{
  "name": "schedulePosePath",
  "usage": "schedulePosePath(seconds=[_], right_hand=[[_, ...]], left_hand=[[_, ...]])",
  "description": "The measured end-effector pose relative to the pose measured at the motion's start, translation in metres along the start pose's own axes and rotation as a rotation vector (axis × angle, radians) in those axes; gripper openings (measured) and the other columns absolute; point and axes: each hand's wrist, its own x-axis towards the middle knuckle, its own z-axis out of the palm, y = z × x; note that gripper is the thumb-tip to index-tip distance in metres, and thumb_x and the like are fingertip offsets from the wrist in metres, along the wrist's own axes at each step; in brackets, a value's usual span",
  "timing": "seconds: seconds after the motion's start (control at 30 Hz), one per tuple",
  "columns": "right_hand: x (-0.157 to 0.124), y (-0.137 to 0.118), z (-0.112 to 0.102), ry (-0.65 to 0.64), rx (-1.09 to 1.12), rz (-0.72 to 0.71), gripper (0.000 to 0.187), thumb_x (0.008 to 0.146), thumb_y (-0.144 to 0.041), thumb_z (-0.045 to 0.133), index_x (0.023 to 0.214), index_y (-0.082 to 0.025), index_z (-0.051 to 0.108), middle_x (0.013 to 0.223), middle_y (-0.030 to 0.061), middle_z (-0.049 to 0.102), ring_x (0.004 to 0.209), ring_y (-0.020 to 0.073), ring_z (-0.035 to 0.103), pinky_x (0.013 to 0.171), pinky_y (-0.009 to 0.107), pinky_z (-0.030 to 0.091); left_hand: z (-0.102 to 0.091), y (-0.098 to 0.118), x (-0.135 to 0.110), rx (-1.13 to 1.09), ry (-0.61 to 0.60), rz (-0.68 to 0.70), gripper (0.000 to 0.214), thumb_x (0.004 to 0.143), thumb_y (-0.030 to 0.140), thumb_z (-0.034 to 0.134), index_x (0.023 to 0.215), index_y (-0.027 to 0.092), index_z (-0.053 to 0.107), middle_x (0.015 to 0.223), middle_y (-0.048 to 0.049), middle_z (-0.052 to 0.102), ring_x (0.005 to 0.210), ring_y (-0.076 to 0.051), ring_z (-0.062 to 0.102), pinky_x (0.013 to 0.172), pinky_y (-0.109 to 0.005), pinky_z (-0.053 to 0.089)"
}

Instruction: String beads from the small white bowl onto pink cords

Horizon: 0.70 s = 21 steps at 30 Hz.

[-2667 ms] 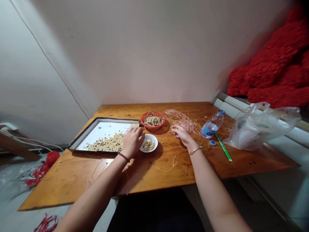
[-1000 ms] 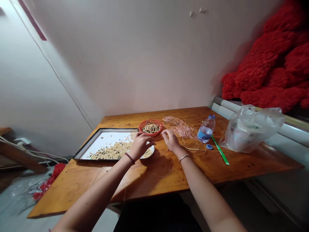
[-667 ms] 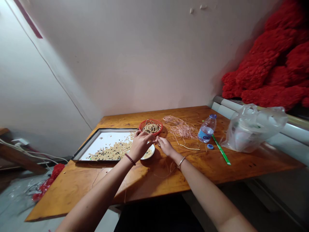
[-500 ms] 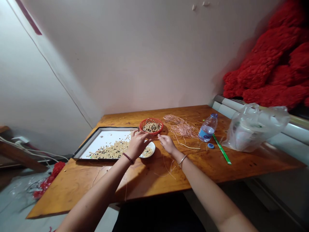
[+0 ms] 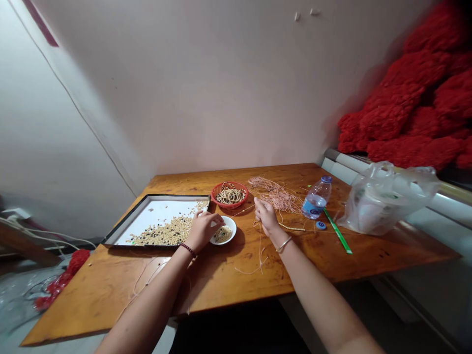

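Observation:
My left hand (image 5: 204,230) hovers by the rim of a small white dish (image 5: 231,227) that holds mixed pale and dark beads (image 5: 223,235). Its fingers are bunched, and I cannot tell whether they pinch anything. My right hand (image 5: 266,217) pinches a thin pink cord (image 5: 260,250), which hangs down to the table. A short strand of pale beads (image 5: 291,227) lies to the right of that hand. Behind both hands, a red basket (image 5: 230,206) holds coiled bead strands. To the left, a black-framed white tray (image 5: 158,214) carries many scattered beads.
A tangle of pink cords (image 5: 275,193) lies on the wooden table (image 5: 110,290). Further right are a water bottle (image 5: 316,199), its blue cap (image 5: 320,225), a green strip (image 5: 337,237) and a plastic bag (image 5: 387,201). Red fluffy material (image 5: 405,110) is piled behind.
My hands have moved apart. The left has dropped back towards the white dish, and the right has moved right and lifted, with the pink cord hanging from it.

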Motion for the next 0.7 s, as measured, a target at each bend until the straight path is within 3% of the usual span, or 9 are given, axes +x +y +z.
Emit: schedulePosePath(seconds=[0.27,0.47,0.7], right_hand=[[0.001,-0.006,-0.004,0.072,0.016,-0.032,0.052,0.074,-0.052,0.065,0.061,-0.022,0.025,0.052,-0.0102,0.018,0.04,0.0039,0.015,0.036,0.02,0.013],[0.006,-0.018,-0.018,0.202,0.085,-0.073,0.054,0.071,-0.054,0.067,0.061,-0.022,0.025,0.055,-0.0095,0.021,0.041,0.0036,0.014,0.035,0.02,0.014],[0.01,-0.023,-0.029,0.255,0.117,-0.096,0.054,0.072,-0.052,0.066,0.06,-0.022,0.024,0.055,-0.0092,0.021,0.041,0.0035,0.016,0.036,0.02,0.014]], left_hand=[[0.002,-0.006,-0.004,0.037,-0.055,0.002,0.022,0.088,0.038,0.051,0.084,0.025,0.069,0.083,-0.0016,0.073,0.082,-0.02,0.062,0.094,-0.039,0.03],[0.001,-0.011,-0.006,0.047,-0.068,-0.014,0.016,0.085,0.034,0.055,0.082,0.024,0.067,0.083,-0.0003,0.073,0.08,-0.02,0.063,0.094,-0.039,0.03],[0.001,-0.011,-0.006,0.047,-0.09,-0.003,0.016,0.084,0.036,0.056,0.084,0.024,0.067,0.085,-0.0016,0.073,0.083,-0.021,0.064,0.094,-0.038,0.031]])
